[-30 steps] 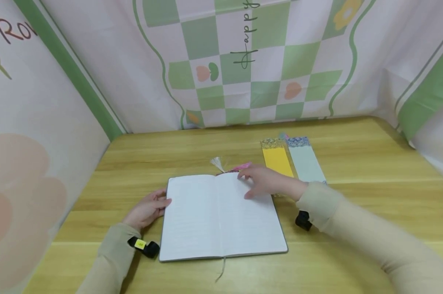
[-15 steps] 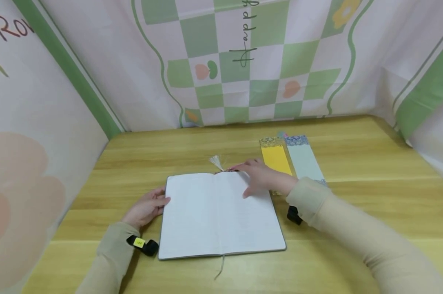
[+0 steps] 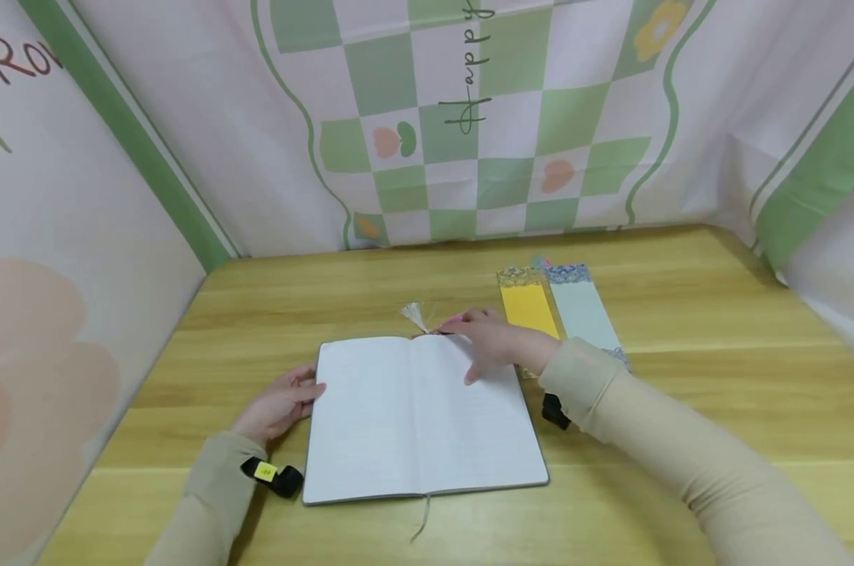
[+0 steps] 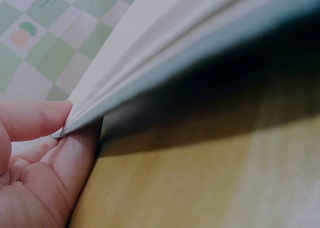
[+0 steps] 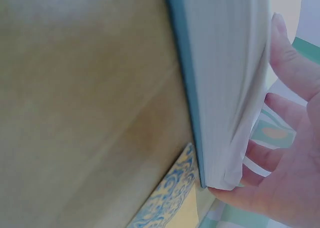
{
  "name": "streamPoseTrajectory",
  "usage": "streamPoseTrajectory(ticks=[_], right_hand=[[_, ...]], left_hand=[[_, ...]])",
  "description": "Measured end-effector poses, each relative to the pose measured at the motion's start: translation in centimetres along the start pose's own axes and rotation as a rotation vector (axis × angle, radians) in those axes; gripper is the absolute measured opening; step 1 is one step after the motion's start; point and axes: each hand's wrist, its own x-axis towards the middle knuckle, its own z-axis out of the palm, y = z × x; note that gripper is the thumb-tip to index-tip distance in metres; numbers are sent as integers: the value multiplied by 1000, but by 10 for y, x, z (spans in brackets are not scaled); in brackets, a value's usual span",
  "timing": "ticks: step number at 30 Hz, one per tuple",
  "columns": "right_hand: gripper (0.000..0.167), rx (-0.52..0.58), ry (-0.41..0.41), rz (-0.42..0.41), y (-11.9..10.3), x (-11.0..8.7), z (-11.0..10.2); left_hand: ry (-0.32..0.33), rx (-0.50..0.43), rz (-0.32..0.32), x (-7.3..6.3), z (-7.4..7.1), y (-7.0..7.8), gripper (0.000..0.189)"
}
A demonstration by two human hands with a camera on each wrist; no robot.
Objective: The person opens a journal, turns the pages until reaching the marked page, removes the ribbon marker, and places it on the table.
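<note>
An open notebook [image 3: 370, 424] with white pages and a dark cover lies on the wooden table. My left hand [image 3: 280, 406] pinches its left edge, thumb on the page and fingers under the cover, as the left wrist view shows; that edge [image 4: 100, 110] is raised off the table. My right hand [image 3: 496, 343] lies over the top right corner, thumb on the right page, other fingers reaching along the top edge. Its fingertips are at a pink tassel [image 3: 453, 320] by the top of the spine. A white tassel [image 3: 414, 315] sticks out beside it.
A yellow bookmark [image 3: 528, 305] and a pale blue bookmark [image 3: 581, 308] with patterned ends lie right of the notebook. The yellow one is partly behind my right hand. A grey ribbon [image 3: 423, 519] trails from the spine. A printed curtain [image 3: 462, 181] hangs behind the table.
My right hand has slid left along the notebook's top edge, its fingertips now nearer the spine and over part of the pink tassel. My left hand keeps its hold on the left edge.
</note>
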Motion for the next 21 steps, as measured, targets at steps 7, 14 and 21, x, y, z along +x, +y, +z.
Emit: streamPoseTrajectory(ticks=[7, 14, 21], right_hand=[[86, 12, 3, -70, 3, 1, 1], [83, 4, -1, -145, 7, 3, 0], [89, 5, -12, -143, 12, 3, -5]], left_hand=[[-19, 6, 21, 0, 0, 0, 59], [-10, -3, 9, 1, -1, -1, 57], [-10, 6, 8, 2, -2, 0, 58]])
